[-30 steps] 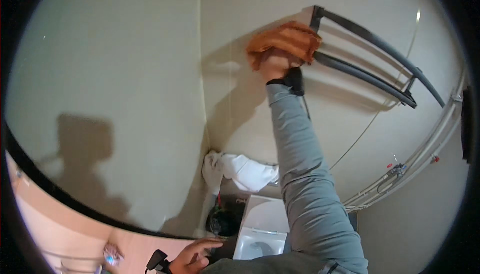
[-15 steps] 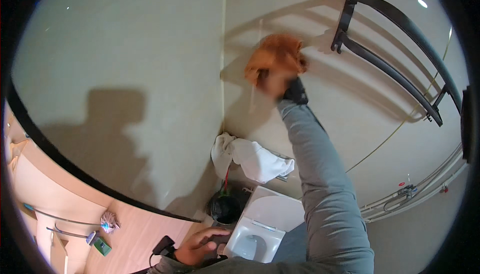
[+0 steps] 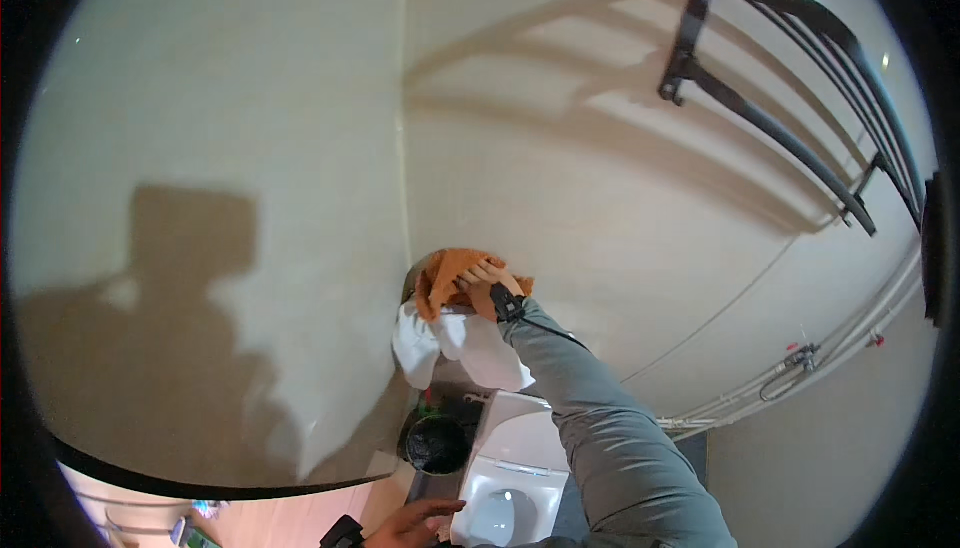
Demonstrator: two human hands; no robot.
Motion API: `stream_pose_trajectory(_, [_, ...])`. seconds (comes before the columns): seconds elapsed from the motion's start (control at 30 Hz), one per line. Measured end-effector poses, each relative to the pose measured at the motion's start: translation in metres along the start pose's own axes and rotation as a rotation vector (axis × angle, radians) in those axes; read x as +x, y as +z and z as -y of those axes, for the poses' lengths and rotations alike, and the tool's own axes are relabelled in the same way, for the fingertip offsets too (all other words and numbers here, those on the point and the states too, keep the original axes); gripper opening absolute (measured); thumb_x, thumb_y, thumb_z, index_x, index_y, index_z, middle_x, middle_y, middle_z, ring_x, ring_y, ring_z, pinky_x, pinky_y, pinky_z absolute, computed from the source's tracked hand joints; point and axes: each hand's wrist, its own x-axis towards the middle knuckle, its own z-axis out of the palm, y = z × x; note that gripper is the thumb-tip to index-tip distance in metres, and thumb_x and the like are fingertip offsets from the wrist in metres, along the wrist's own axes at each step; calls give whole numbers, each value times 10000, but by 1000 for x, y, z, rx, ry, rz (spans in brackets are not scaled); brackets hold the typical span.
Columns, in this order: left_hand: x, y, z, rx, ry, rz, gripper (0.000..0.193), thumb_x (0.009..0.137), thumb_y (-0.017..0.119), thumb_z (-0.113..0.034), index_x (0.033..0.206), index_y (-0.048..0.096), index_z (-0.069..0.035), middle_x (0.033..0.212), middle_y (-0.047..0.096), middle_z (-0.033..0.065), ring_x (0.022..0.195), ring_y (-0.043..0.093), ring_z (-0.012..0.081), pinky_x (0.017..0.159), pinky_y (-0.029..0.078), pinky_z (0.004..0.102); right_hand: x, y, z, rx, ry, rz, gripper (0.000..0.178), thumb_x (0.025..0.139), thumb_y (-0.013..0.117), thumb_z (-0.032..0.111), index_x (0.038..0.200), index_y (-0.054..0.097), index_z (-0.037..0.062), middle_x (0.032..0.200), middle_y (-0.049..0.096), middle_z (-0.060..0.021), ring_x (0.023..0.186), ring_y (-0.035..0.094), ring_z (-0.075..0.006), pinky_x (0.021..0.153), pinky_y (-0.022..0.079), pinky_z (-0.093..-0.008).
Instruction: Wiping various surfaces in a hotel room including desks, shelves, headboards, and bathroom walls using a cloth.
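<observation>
My right hand [image 3: 487,286] presses a crumpled orange-brown cloth [image 3: 440,283] against the tiled wall, low and close to the corner. Its fingers lie over the cloth, and part of the cloth hangs out to both sides. Directly beneath it, white cloths [image 3: 485,353] hang on the wall over something mostly hidden. My left hand [image 3: 415,523] is at the lower edge beside the toilet [image 3: 512,478], its fingers stretched out and nothing visible in them. The toilet lid is up.
A black bucket [image 3: 438,445] stands in the corner left of the toilet. A dark metal rack [image 3: 770,118] juts from the wall at upper right. Pipes with a valve [image 3: 800,358] run along the right wall. A dark-edged wall or panel [image 3: 200,348] stands at left.
My right hand has moved down the wall with the orange-brown cloth, from mid-height to just above the white cloths. The view has shifted slightly; my left hand stays beside the toilet.
</observation>
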Motion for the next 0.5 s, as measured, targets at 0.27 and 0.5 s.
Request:
stream_pose_trajectory(0.27, [3,32,-15,65,32,-26,549,1049,508,-435,1352,572,19,1304,621,158,1243,579,287,1075,428,419,-80,-128,-115,-55,214,-278,254,836,604,293,984,684,102,958,645,-91,968,612,-270,970,427,-435])
stream_pose_trajectory(0.5, [20,105,0,238,174,-99,650,1021,498,-544,1331,582,21,1304,624,148,1244,566,282,1091,400,415,-159,-253,-210,142,279,-898,266,870,644,291,1041,707,97,1058,700,-159,1005,637,-388,867,484,-522])
